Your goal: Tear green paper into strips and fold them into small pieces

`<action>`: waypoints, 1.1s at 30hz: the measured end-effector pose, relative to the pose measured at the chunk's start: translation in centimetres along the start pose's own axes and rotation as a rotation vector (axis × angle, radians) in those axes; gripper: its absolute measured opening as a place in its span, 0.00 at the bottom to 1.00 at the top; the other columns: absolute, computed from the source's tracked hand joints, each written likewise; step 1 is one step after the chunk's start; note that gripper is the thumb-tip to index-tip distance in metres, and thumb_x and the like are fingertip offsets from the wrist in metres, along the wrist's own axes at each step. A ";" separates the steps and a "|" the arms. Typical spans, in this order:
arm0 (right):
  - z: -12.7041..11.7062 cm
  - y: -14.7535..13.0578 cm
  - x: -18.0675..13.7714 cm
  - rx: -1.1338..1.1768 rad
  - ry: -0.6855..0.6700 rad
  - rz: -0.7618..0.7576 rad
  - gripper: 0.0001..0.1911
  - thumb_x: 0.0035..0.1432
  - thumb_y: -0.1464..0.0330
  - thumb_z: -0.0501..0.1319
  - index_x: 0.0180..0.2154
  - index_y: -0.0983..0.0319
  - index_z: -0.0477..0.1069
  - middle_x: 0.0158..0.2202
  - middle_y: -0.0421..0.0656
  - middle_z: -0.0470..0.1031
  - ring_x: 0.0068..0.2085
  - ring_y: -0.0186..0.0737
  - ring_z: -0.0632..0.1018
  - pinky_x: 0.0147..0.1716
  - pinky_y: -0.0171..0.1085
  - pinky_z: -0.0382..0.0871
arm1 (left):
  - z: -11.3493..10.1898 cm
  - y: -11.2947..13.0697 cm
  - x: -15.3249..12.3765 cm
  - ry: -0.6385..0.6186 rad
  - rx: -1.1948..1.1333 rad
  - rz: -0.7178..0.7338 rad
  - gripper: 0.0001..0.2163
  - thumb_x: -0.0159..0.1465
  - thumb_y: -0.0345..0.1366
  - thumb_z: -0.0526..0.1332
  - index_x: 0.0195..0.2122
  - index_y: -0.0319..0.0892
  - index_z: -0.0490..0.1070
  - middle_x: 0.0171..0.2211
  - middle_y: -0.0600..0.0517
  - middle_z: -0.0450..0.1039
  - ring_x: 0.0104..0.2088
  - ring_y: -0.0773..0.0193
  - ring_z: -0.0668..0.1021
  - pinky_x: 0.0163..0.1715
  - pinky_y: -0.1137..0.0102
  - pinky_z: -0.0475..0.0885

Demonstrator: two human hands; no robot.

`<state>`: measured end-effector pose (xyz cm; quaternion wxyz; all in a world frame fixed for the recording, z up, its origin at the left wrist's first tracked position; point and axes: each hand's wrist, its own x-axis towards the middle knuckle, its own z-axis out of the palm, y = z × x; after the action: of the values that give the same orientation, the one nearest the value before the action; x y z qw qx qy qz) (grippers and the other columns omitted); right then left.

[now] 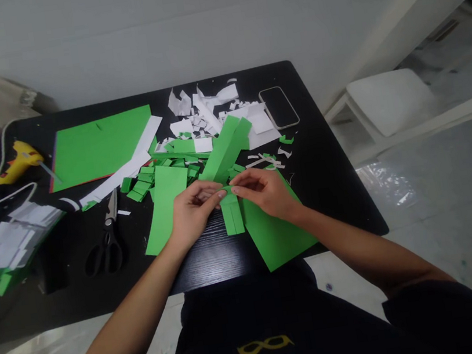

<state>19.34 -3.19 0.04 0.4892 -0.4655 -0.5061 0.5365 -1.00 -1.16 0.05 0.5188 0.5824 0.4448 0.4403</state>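
Note:
Between both hands, above the front of the table, is a folded green paper strip (232,215) whose lower end hangs down with a crease along it. My left hand (198,205) pinches its left edge with thumb and fingertips. From the other side, my right hand (264,192) pinches it the same way, the two thumbs almost meeting. Just behind the fingers lie longer green strips (227,146), slanting up to the right. A green sheet (277,235) sits under my right hand, and another green piece (169,201) lies beside my left hand.
Black scissors (108,250), a yellow glue gun (18,162) and stacked white-and-green folded paper (18,237) are on the left. Green sheets (100,146) lie farther back. White scraps (204,108) and small green pieces (143,184) cover the middle. A phone (279,107) rests at the back right.

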 end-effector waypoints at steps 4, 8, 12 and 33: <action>0.0 0.2 -0.1 -0.047 -0.014 -0.033 0.09 0.57 0.60 0.76 0.37 0.56 0.83 0.35 0.41 0.86 0.37 0.40 0.86 0.41 0.41 0.83 | 0.0 0.0 -0.2 -0.014 0.034 0.006 0.13 0.59 0.45 0.78 0.37 0.42 0.83 0.26 0.52 0.82 0.24 0.65 0.80 0.28 0.70 0.81; -0.1 0.3 -0.2 -0.093 -0.026 -0.049 0.08 0.59 0.61 0.75 0.38 0.56 0.85 0.36 0.41 0.87 0.39 0.42 0.87 0.42 0.42 0.83 | 0.0 0.0 -0.2 -0.022 0.059 0.010 0.14 0.58 0.46 0.78 0.37 0.42 0.83 0.26 0.52 0.82 0.24 0.66 0.80 0.28 0.71 0.80; -0.2 0.3 -0.1 -0.082 -0.027 -0.041 0.09 0.58 0.58 0.76 0.38 0.55 0.86 0.37 0.41 0.88 0.39 0.43 0.87 0.43 0.44 0.84 | 0.0 0.2 -0.2 -0.036 0.075 0.015 0.13 0.60 0.46 0.77 0.37 0.42 0.83 0.26 0.52 0.82 0.24 0.65 0.81 0.28 0.70 0.80; -0.3 0.2 0.0 0.177 -0.053 0.013 0.10 0.54 0.60 0.79 0.37 0.54 0.86 0.36 0.39 0.85 0.36 0.37 0.83 0.36 0.37 0.82 | 0.5 -0.1 -0.5 -0.425 -0.715 -0.447 0.20 0.58 0.48 0.80 0.41 0.42 0.76 0.36 0.48 0.82 0.41 0.51 0.87 0.49 0.55 0.83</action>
<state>19.63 -3.16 -0.21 0.5114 -0.4095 -0.4665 0.5943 -0.60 -1.72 -0.16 0.8484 0.3344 0.2637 0.3143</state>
